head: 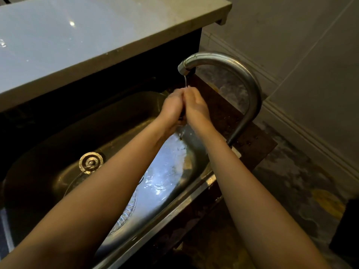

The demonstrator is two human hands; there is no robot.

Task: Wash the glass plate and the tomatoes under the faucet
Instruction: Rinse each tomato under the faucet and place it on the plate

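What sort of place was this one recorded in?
Probably a home kitchen, at the washing-up spot: a stainless steel sink, a curved metal faucet running a thin stream onto the left hand and right hand, and a pale countertop beside it.

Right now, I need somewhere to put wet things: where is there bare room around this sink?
The pale countertop beyond the sink shows bare. Inside the sink, the floor around the drain is free. Crowded: under the faucet, where left hand and right hand meet, and the basin's right half, where the glass plate lies.
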